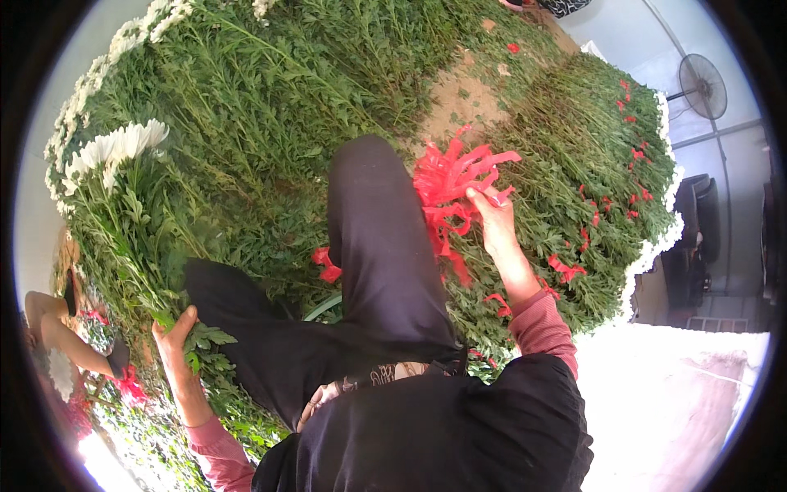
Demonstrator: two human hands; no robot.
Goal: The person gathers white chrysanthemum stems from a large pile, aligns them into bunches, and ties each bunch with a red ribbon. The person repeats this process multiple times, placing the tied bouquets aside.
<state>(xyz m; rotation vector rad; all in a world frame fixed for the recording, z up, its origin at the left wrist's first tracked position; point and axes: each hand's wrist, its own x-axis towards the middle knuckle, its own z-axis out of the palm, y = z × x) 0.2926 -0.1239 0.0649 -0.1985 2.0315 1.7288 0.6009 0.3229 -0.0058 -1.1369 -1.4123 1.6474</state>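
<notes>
My left hand is closed around the lower stems of a bunch of white chrysanthemums. The bunch slants up and away at the left, its blooms together at the far end and its leafy stems beside my bent leg. By my raised knee, my right hand pinches at a bundle of red strips, thumb and fingers together. Loose ends of the strips fan out and hang down along my thigh. Exactly which strip the fingertips grip is too small to tell.
Cut chrysanthemum stems lie heaped ahead and to the left, white heads outward. On the right, another pile carries scattered red ties. Bare brown ground shows between them. Another person's limb is at far left; a fan stands at right.
</notes>
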